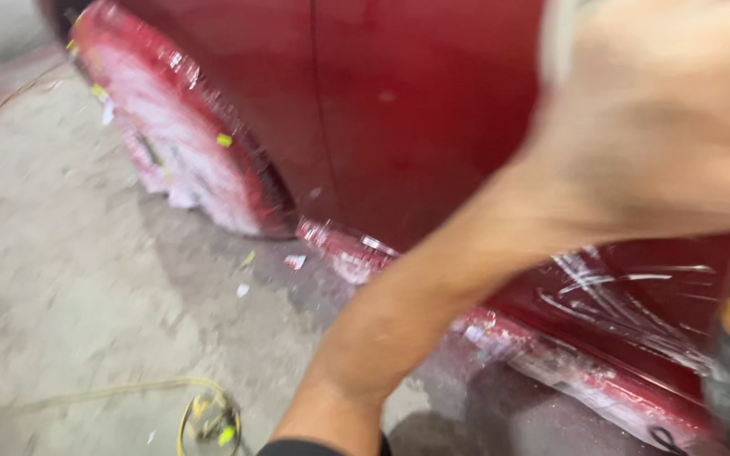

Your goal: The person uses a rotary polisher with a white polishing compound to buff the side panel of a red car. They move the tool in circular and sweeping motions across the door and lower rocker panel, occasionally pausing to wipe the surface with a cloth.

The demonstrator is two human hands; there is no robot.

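Grey concrete floor (86, 279) at 8 o'clock; one red car body (399, 110) at 12. I count one plastic-wrapped wheel (183, 139) at 10, two yellow tape tabs (225, 140). One blurred hand (669, 127) at 2, against the panel; finger state: cannot tell.

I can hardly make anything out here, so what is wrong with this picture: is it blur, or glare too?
Head view: motion blur smears the whole picture, worst on the near arm crossing it; glare streaks show on the clear plastic film over the red car; the covered wheel and yellow cable on the floor look soft.
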